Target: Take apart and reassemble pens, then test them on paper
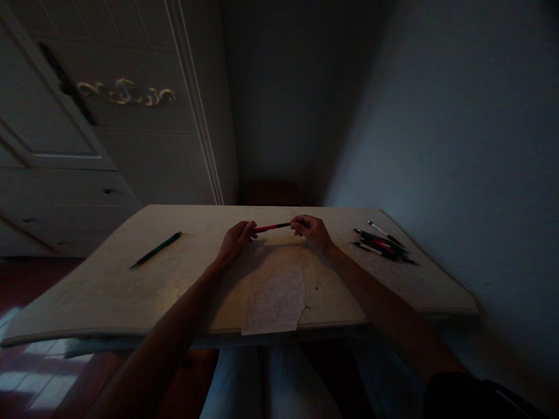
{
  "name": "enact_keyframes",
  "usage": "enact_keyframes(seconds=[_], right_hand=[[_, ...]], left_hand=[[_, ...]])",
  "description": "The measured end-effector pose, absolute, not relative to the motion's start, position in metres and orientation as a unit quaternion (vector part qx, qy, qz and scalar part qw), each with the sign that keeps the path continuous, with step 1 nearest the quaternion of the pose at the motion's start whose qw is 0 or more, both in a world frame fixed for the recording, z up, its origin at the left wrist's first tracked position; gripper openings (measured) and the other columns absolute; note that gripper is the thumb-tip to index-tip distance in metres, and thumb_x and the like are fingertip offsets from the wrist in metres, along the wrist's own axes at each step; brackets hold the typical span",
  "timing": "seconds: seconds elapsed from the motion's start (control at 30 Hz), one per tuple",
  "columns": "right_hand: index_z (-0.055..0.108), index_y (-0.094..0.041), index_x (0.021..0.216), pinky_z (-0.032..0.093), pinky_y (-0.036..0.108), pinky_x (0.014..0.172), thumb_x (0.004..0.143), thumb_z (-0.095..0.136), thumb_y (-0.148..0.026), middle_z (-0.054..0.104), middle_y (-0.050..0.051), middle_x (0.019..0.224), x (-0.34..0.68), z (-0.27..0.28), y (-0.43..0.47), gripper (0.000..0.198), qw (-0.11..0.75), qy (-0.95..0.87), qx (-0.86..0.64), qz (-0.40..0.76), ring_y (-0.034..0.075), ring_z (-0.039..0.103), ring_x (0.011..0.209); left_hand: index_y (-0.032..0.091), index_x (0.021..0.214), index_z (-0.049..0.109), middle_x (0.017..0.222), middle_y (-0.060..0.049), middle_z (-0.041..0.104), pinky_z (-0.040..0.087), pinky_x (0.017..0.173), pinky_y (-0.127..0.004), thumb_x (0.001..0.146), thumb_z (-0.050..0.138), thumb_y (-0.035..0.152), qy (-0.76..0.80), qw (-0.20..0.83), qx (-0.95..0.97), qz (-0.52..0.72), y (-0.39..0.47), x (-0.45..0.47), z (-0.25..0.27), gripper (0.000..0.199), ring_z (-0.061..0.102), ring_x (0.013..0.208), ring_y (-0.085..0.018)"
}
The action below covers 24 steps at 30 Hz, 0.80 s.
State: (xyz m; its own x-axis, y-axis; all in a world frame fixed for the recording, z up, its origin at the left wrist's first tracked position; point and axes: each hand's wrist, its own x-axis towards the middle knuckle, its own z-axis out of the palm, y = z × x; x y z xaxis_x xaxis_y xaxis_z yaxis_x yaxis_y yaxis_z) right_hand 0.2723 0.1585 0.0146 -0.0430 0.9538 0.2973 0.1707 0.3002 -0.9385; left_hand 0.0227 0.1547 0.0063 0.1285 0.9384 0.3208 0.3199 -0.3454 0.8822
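Note:
A red and black pen (273,227) is stretched level between my two hands, a little above the table. My left hand (238,237) pinches its left end. At the dark right end, the fingers of my right hand (311,228) are closed on it. Below the hands lies a torn sheet of paper (276,294) covered in scribbled writing, reaching the table's front edge. A dark green pen (156,250) rests by itself to the left. On the right, several pens (384,244) lie in a loose pile on another scribbled paper (399,276).
The pale table (105,297) has a curved front edge close to my legs. A white cabinet (144,151) with a gold ornament stands behind on the left. A bluish wall (458,145) runs along the right side. Small dark bits (317,286) lie beside the sheet.

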Motion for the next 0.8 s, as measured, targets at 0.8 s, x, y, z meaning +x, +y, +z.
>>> enact_keyframes(seconds=[0.8], right_hand=[[0.068,-0.019,0.083,0.047,0.03,0.067,0.076,0.067,-0.033,0.065,0.001,0.071,0.272,0.004,0.16,0.016,0.545,-0.651,-0.437,0.298,0.015,0.058,0.066]], left_hand=[[0.015,0.093,0.073,0.087,-0.01,0.074,0.052,0.07,-0.032,0.07,0.076,0.041,0.411,0.361,0.677,0.493,0.161,0.022,-0.001,0.035,0.067,0.077,-0.021]])
